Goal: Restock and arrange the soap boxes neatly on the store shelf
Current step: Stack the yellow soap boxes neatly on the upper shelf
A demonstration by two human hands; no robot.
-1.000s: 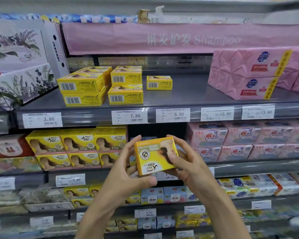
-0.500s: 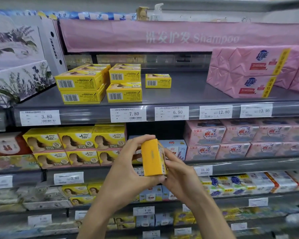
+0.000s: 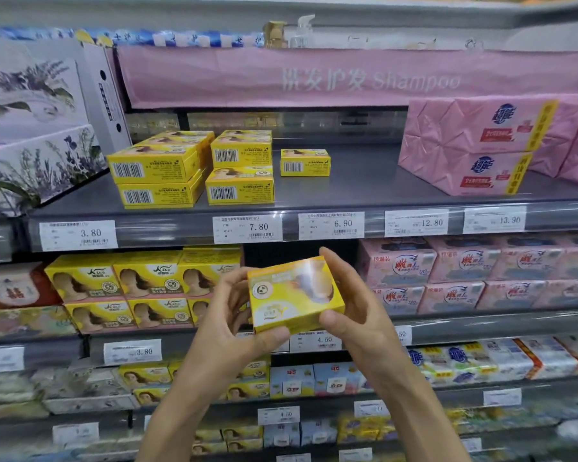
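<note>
A yellow soap box point(image 3: 292, 295) is held in front of the second shelf, its printed face towards me. My left hand point(image 3: 229, 323) grips its left side with the thumb under the front edge. My right hand point(image 3: 354, 305) grips its right side, fingers over the top. On the grey top shelf point(image 3: 364, 186) stand two double stacks of yellow soap boxes point(image 3: 157, 173) point(image 3: 241, 168) and one single yellow box point(image 3: 305, 162). More yellow boxes point(image 3: 141, 290) fill the second shelf on the left.
Pink wrapped soap packs point(image 3: 477, 145) sit at the right of the top shelf, floral cartons point(image 3: 37, 128) at its left. Pink packets point(image 3: 464, 271) line the second shelf on the right. Price tags point(image 3: 247, 228) run along the shelf edges. Lower shelves hold mixed soap.
The box has turned in my hands from edge-on back to face-on, and both hands have shifted slightly to the right. The shelf stock has not moved.
</note>
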